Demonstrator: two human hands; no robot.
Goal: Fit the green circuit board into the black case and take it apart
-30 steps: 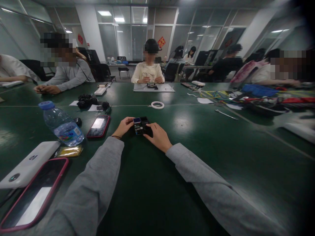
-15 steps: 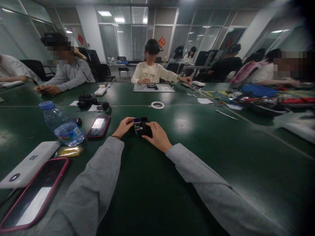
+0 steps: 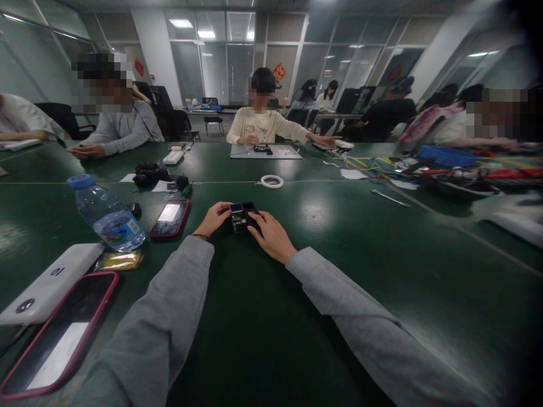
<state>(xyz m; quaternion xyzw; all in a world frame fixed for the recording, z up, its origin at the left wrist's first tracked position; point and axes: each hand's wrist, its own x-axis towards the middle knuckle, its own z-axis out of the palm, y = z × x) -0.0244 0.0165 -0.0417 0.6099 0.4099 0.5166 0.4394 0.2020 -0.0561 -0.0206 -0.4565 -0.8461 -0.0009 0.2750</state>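
A small black device (image 3: 239, 223) with a little screen and a bare circuit board rests on the green table (image 3: 254, 316), between my hands. My left hand (image 3: 213, 219) pinches its left edge near the screen. On the right, my right hand (image 3: 271, 233) lies over the device's black right part, fingertips touching it and thumb slightly apart from the index finger. The palm sides of both hands are hidden.
At left are a water bottle (image 3: 108, 217), a phone (image 3: 170, 218), a larger phone (image 3: 63, 333), a white power bank (image 3: 53, 282) and a yellow packet (image 3: 121, 260). A tape roll (image 3: 272, 181) lies ahead. Across sits a person (image 3: 261, 125); cables (image 3: 382, 164) lie right.
My right thumb has moved up from the device's lower edge towards its right part. My left hand has stayed put. The person across has stretched an arm farther to the right.
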